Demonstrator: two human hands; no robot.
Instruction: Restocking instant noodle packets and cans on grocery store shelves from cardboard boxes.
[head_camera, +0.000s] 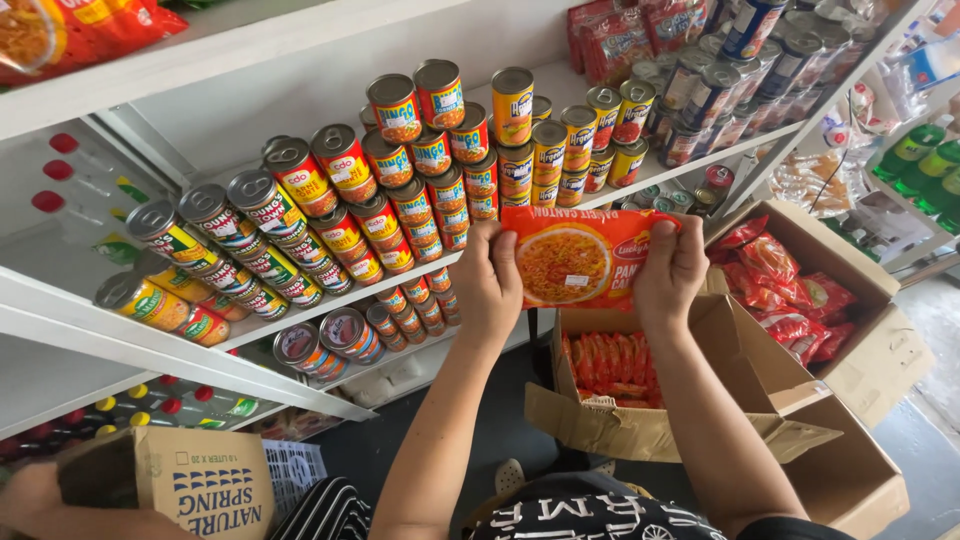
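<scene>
Left hand (487, 278): gripping the left end of the orange noodle packet (580, 258), fingers (482, 240) curled over its top edge, pressed side by side.
Right hand (668, 272): clamped on the packet's right end, fingers (672, 235) hooked over the top edge, close together; thumb position hidden behind the packet.
Packet place: stretched between the two sets of fingers, held up in front of the white shelf (620, 180), above the open cardboard box (640, 420).
Packet axis: long side running left to right, roughly level, slightly lower on the right; printed face toward the camera (noodle picture at centre).
Below the fingers: more orange packets (612, 365) standing on edge inside the box.
Right of the fingers: a second open carton (860, 270) with red snack packets (780, 275).
Left of and above the fingers: stacked tin cans (430, 160) on the shelf, red, yellow and blue labels, tops facing the camera.
Lower left: a carton with blue print (205, 480), well apart from both hands.
</scene>
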